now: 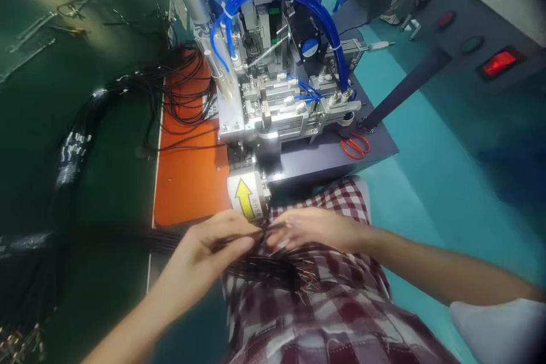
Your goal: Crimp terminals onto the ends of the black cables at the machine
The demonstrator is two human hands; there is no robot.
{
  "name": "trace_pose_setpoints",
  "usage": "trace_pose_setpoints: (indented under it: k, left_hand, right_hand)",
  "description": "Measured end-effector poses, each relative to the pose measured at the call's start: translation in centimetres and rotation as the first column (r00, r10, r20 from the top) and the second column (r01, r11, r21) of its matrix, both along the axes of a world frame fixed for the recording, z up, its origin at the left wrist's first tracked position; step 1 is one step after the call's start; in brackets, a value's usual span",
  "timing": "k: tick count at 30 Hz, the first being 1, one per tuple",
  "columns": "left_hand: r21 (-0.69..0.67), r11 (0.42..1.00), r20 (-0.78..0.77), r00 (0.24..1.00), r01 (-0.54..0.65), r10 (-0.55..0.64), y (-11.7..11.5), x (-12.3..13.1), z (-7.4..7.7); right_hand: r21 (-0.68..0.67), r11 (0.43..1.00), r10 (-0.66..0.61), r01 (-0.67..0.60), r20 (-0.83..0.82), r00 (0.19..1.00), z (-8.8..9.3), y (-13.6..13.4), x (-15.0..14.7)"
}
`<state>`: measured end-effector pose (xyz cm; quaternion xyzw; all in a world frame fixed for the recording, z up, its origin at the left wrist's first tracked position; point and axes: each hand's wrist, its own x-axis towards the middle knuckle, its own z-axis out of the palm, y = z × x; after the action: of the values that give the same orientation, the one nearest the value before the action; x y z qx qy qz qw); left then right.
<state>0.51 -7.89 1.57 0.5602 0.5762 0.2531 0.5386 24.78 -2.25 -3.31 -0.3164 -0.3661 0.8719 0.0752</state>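
Observation:
My left hand [217, 244] is closed on thin black wires, thumb and fingers pressed together just below the white cylinder with a yellow arrow [244, 198]. Right beside it, my right hand [305, 230] has its fingers bent round the same dark wires; motion blurs them. Beneath both hands a bundle of black wires [268, 273] with bare copper-coloured ends lies across the red-and-white checked cloth [341, 318] on my lap. The wire parts between the fingertips are too blurred to make out.
Ahead stands a metal machine [290, 102] with blue air tubes. Loose black cables lie over an orange board [191, 182]. Red-handled scissors [355, 146] rest at its right. More wire bundles [74, 153] are at left. A grey panel [482, 17] has a lit red switch.

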Motion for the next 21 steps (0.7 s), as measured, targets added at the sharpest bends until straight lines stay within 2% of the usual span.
trace_pose_setpoints:
  k: [1, 3, 5, 7, 9, 11, 13, 17, 19, 21]
  left_hand:
    - [-0.008, 0.995, 0.017, 0.995, -0.098, 0.099, -0.2, -0.1, 0.0]
    - [-0.040, 0.976, 0.039, 0.975, -0.216, 0.217, -0.6, -0.2, 0.3]
    - [-0.078, 0.966, 0.064, 0.966, -0.246, 0.251, -1.0, -0.1, 0.6]
    - [-0.109, 0.965, 0.081, 0.965, -0.240, 0.249, -1.4, 0.1, 0.8]
    - [-0.114, 0.966, 0.075, 0.967, -0.233, 0.242, -1.9, 0.4, 0.8]
    - [-0.120, 0.966, 0.054, 0.971, -0.227, 0.235, -2.5, 0.6, 0.6]
    - [-0.097, 0.952, 0.054, 0.954, -0.289, 0.295, -3.0, 0.7, 0.5]
    - [0.043, 0.836, 0.147, 0.831, -0.547, 0.536, -3.1, 0.5, 0.6]
    - [-0.001, 0.828, 0.164, 0.817, -0.561, 0.553, -2.7, 0.3, 0.8]
    - [-0.112, 0.834, 0.183, 0.814, -0.540, 0.552, -2.1, 0.1, 1.0]
  right_hand:
    - [0.157, 0.987, -0.050, 0.046, 0.018, 0.999, 0.5, 0.0, -0.3]
    - [0.409, 0.902, -0.147, 0.138, -0.010, 0.989, 1.7, 0.2, -1.5]
    - [0.508, 0.826, -0.231, 0.245, -0.091, 0.969, 2.7, 0.5, -3.1]
    - [0.494, 0.802, -0.289, 0.337, -0.175, 0.941, 3.4, 0.9, -4.9]
    - [0.399, 0.843, -0.289, 0.360, -0.229, 0.930, 3.6, 1.2, -6.5]
    - [0.285, 0.899, -0.268, 0.331, -0.239, 0.933, 3.4, 1.2, -7.6]
    - [0.215, 0.930, -0.252, 0.297, -0.215, 0.944, 3.1, 1.0, -8.2]
    - [0.244, 0.937, -0.221, 0.249, -0.136, 0.966, 2.5, 0.4, -8.4]
    - [0.258, 0.941, -0.191, 0.220, -0.133, 0.973, 2.4, 0.1, -8.5]
    - [0.249, 0.948, -0.164, 0.199, -0.154, 0.974, 2.3, -0.1, -8.6]
